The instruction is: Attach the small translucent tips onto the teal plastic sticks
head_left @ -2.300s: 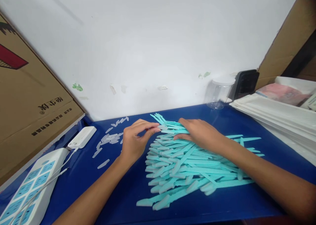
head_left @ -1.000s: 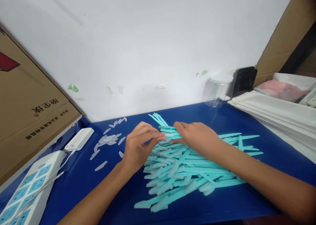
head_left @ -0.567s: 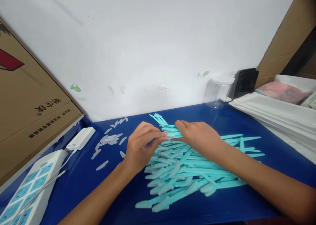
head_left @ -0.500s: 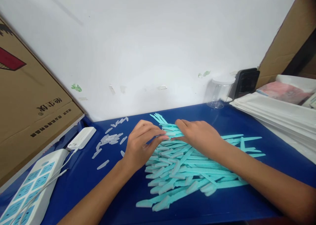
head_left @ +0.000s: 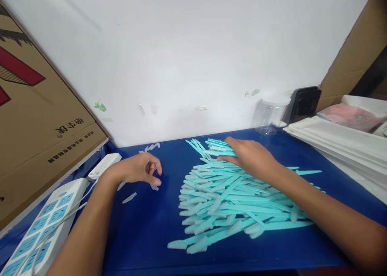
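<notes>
My right hand (head_left: 252,157) is wrapped round a bunch of turquoise eyebrow razors (head_left: 218,146), their heads pointing left. Beneath and in front of it spreads a large pile of the same razors (head_left: 217,199), many with pale covers over the blade ends. Off to the left, my left hand (head_left: 140,170) hovers over the small translucent blade caps, its thumb and fingers curved and apart with nothing seen between them. One cap (head_left: 129,198) lies in front of that hand, and several more caps (head_left: 151,147) lie behind it. The hand hides others.
On the left a white power strip (head_left: 45,227) with cables and a white adapter (head_left: 104,166) lie beside a cardboard box (head_left: 45,118). A clear jar (head_left: 269,116), a black object (head_left: 305,104) and stacked white trays (head_left: 332,147) stand at the right.
My left hand has moved left, away from the razors, to the loose caps, and its fingers have parted. My right hand still grips the bunch, shifted slightly right.
</notes>
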Available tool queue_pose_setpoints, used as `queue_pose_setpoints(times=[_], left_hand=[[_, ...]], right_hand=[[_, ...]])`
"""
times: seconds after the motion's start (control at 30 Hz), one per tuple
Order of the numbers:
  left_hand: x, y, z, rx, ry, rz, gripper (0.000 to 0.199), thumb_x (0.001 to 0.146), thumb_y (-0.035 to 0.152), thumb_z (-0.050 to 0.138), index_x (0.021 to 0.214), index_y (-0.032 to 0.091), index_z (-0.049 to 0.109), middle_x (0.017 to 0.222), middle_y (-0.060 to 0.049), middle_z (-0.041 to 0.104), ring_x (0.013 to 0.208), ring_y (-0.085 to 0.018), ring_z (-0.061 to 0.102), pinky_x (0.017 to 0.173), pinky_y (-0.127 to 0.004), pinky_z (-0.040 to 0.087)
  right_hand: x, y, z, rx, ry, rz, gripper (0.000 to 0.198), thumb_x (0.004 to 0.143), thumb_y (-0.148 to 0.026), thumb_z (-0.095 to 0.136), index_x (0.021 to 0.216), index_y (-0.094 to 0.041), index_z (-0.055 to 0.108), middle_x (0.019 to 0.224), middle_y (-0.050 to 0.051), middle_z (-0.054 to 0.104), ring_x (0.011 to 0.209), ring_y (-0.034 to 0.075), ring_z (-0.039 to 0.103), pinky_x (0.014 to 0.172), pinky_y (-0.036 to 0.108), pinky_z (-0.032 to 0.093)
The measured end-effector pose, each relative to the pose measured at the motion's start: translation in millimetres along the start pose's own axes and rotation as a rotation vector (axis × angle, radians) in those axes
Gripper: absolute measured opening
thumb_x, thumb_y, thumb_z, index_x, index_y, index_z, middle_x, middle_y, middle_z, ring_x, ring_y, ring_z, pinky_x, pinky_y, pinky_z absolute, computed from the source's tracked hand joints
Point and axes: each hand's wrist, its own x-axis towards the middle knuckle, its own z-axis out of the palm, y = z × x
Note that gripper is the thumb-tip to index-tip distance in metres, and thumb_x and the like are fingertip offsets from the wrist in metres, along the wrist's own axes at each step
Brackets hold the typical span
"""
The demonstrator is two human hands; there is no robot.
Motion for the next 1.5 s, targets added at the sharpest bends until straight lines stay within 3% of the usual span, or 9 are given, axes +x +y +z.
queue_pose_setpoints(times=[0.13,0.27,0.43,0.53,0.73,0.87,1.03,1.17,1.5], left_hand=[[2,-11,3,-0.063,-0.159,-0.024,0.045,0.053,0.050,0.090,0.087,0.024,0.080,0.067,0.002,0.062,0.061,-0.018,0.059,0.055,-0.025,0.040],[11,-18,10,-0.020,-0.197,-0.002,0.038,0.060,0.054,0.086,0.076,0.021,0.079,0.063,0.000,0.062,0.058,-0.017,0.056,0.053,-0.026,0.036],[19,5,17,-0.057,0.066,0.116,0.038,0.079,0.056,0.075,0.085,0.018,0.074,0.080,-0.005,0.073,0.073,-0.020,0.064,0.064,-0.027,0.045],[25,27,29,-0.228,0.243,0.232,0.037,0.087,0.053,0.070,0.093,0.017,0.070,0.078,-0.005,0.073,0.070,-0.019,0.066,0.066,-0.028,0.050],[31,59,54,-0.429,0.563,0.418,0.031,0.092,0.046,0.068,0.099,0.017,0.075,0.077,-0.005,0.072,0.064,-0.015,0.066,0.060,-0.026,0.055],[30,68,61,-0.490,0.675,0.465,0.026,0.095,0.038,0.068,0.107,0.018,0.078,0.089,-0.007,0.077,0.066,-0.014,0.068,0.063,-0.025,0.058],[28,71,63,-0.562,0.715,0.470,0.027,0.093,0.035,0.071,0.114,0.018,0.076,0.098,-0.009,0.080,0.080,-0.019,0.074,0.071,-0.028,0.060],[25,75,63,-0.551,0.707,0.466,0.022,0.092,0.035,0.073,0.105,0.018,0.079,0.095,-0.007,0.081,0.084,-0.021,0.076,0.075,-0.029,0.061],[25,80,70,-0.672,0.669,0.436,0.026,0.089,0.036,0.076,0.103,0.015,0.080,0.090,-0.008,0.081,0.084,-0.024,0.078,0.076,-0.033,0.065]], right_hand=[[0,0,0,0.035,-0.002,-0.004,0.046,0.099,-0.059,0.056,0.108,-0.014,0.058,0.069,0.006,0.067,0.055,0.022,0.062,0.048,0.026,0.026],[0,2,3,0.169,-0.030,0.028,0.053,0.096,-0.063,0.058,0.113,-0.013,0.061,0.075,0.008,0.071,0.062,0.025,0.066,0.050,0.027,0.035],[-2,-3,-6,0.642,-0.084,0.062,0.064,0.090,-0.069,0.060,0.127,-0.016,0.063,0.117,0.016,0.073,0.102,0.034,0.069,0.073,0.035,0.053],[-4,-7,-16,0.884,-0.165,0.003,0.050,0.093,-0.063,0.059,0.116,-0.021,0.069,0.111,0.009,0.076,0.098,0.030,0.069,0.076,0.034,0.053],[-4,-8,-19,1.012,-0.239,0.057,0.048,0.088,-0.064,0.065,0.107,-0.020,0.071,0.101,0.007,0.076,0.090,0.027,0.069,0.074,0.033,0.052],[-3,-9,-15,1.035,-0.262,0.032,0.048,0.087,-0.063,0.066,0.106,-0.019,0.070,0.101,0.007,0.075,0.091,0.027,0.068,0.075,0.033,0.052],[-2,-9,-4,0.909,-0.232,-0.008,0.045,0.090,-0.058,0.064,0.113,-0.020,0.070,0.104,0.006,0.075,0.091,0.026,0.068,0.075,0.033,0.052],[-2,-8,0,0.810,-0.205,0.002,0.048,0.092,-0.057,0.063,0.123,-0.022,0.069,0.117,0.008,0.075,0.098,0.027,0.069,0.080,0.034,0.054],[-3,-9,0,0.741,-0.174,0.005,0.050,0.092,-0.058,0.063,0.124,-0.021,0.070,0.115,0.011,0.075,0.100,0.030,0.071,0.081,0.038,0.056]])
